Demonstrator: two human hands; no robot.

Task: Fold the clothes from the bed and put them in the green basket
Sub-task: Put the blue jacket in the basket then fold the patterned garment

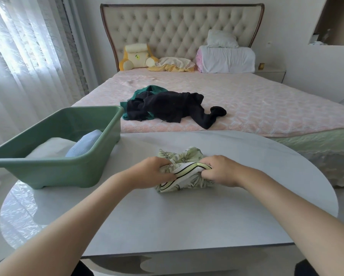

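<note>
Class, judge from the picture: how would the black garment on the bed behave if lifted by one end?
The black garment would probably hang limp: it lies crumpled, one leg trailing. Likely light, being thin-looking fabric. It may drag the green cloth along, since they overlap.

Hands: two, the left hand (157, 170) and the right hand (221, 170).
Table (167, 216): one.
Green basket (53, 166): one. Two folded pieces inside, a white piece (47, 148) and a light blue piece (83, 143).
Leaf-print garment (189, 154): one.
Bed (266, 108): one, with one tufted headboard (177, 26).
Loose clothes on it: one heap of two colours, a black garment (167, 106) and a teal garment (149, 89). Can't tell whether the black is a single piece.
By the headboard: one yellow-and-cream cushion (135, 56), one crumpled cream-and-yellow cloth (175, 64), one white bedding roll (227, 59), one small white pillow (222, 38).
Nightstand (270, 72): one.
</note>
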